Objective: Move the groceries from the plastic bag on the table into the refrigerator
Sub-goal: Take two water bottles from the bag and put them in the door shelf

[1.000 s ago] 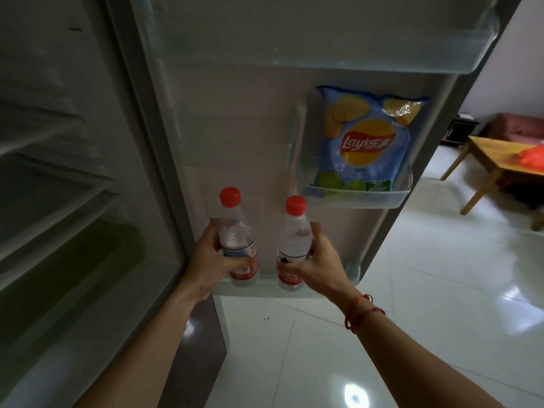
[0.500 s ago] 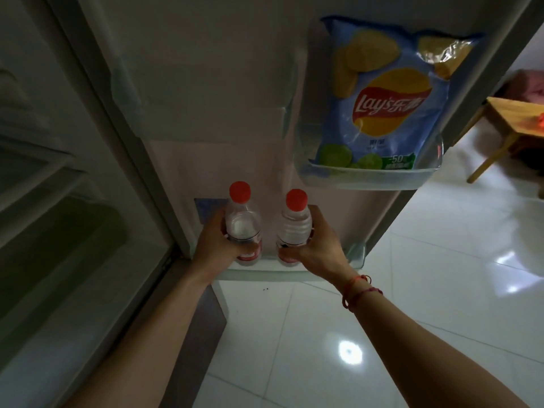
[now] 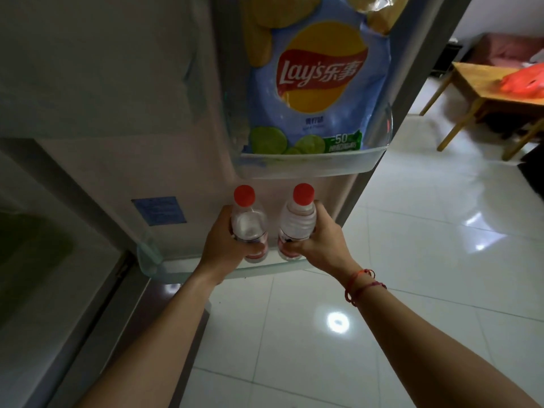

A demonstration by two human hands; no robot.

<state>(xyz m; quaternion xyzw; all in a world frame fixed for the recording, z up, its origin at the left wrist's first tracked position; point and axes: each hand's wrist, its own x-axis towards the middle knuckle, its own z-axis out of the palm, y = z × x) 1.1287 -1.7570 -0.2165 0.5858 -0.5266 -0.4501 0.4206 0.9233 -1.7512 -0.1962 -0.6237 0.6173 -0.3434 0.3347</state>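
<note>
The left hand [image 3: 223, 245] wraps the left bottle [image 3: 248, 225], the right hand [image 3: 321, 245] the right bottle [image 3: 297, 222]. Both bottles stand upright with their bases in the door shelf [image 3: 188, 270], probably to fit under the chips [image 3: 318, 83]. The bag [image 3: 524, 82] lies on the far surface [image 3: 477, 81].

Both bare forearms reach in from 7 and 5 o'clock, converging just below centre. The left grip [image 3: 223, 242] curls round the left bottle [image 3: 248, 226], the right grip [image 3: 322, 245] round the right bottle [image 3: 297, 223], thumbs across the near sides.
</note>
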